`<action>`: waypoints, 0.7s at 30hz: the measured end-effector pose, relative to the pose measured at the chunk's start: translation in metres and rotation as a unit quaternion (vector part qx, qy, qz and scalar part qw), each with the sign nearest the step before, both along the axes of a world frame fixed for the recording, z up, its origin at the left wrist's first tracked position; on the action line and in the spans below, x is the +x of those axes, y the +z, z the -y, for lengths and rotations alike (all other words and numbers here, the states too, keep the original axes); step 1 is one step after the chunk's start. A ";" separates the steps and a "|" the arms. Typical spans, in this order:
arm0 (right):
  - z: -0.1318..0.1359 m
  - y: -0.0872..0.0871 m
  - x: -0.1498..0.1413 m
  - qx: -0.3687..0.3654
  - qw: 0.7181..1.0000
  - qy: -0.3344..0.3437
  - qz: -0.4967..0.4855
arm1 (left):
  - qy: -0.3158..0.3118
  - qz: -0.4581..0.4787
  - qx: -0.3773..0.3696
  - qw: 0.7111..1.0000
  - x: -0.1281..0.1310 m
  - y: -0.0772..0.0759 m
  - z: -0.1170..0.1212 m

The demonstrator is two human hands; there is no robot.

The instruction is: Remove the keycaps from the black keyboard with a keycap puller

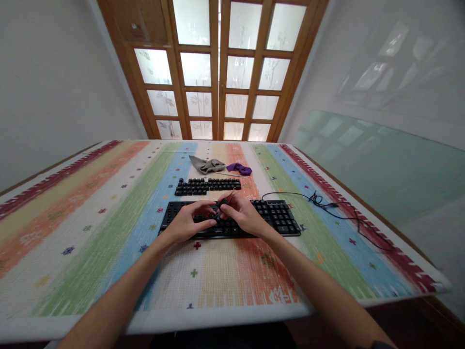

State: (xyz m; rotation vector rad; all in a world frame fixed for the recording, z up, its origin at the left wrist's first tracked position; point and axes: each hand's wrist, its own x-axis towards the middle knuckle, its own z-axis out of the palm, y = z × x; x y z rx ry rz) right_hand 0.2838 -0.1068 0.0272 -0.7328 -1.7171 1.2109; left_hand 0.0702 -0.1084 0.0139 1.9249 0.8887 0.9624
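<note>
A black keyboard [281, 218] lies crosswise on the table in front of me. Its left part shows bare key spots, while keycaps sit on the right part. Above its middle, my right hand [241, 212] pinches a small black keycap [223, 203] between thumb and fingers. A thin wire-like strand shows by those fingertips. My left hand [191, 220] is beside it over the left part, thumb and fingers apart, with its fingertips close to the keycap. Just beyond the keyboard, several loose black keycaps [221, 184] are laid out in rows.
A grey cloth [208, 165] and a purple cloth [240, 168] lie behind the loose keycaps. The keyboard's black cable [323, 202] runs tangled to the right. A striped tablecloth [109, 228] covers the table. Beyond its far edge are wood-framed glass doors [218, 72].
</note>
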 end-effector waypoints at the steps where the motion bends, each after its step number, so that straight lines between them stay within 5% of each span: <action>1: 0.002 -0.001 0.002 -0.003 1.000 0.005 -0.003 | -0.004 0.011 -0.007 1.000 0.001 0.000 0.001; 7: 0.014 -0.010 0.011 -0.022 1.000 -0.007 0.005 | -0.016 0.000 -0.018 1.000 0.001 0.002 0.002; 21: 0.019 -0.021 0.014 -0.001 0.991 -0.137 -0.011 | 0.124 -0.073 0.173 0.974 0.000 0.016 -0.016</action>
